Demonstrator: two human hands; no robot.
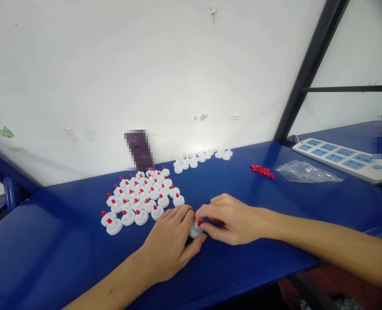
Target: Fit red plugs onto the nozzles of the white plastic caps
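My left hand (171, 241) rests on the blue tabletop, with its thumb and fingers around a white round nozzle cap (195, 231). My right hand (234, 220) pinches a small red tip (199, 223) at the top of that cap's nozzle. Whether the tip is fully seated cannot be seen. A bit of red also shows under the curled fingers of my right hand. Close by on the left stands a cluster of white caps with red tips (141, 218), nozzles upward. Further back, white caps without red tips (193, 162) sit in a group near the wall.
Loose red tips (262, 171) lie in a small pile at the right, beside a clear plastic bag (307, 171). A power strip (342, 156) lies behind the bag. A dark pixelated rectangle (140, 148) leans on the wall. A black metal post (302, 82) rises at the back right.
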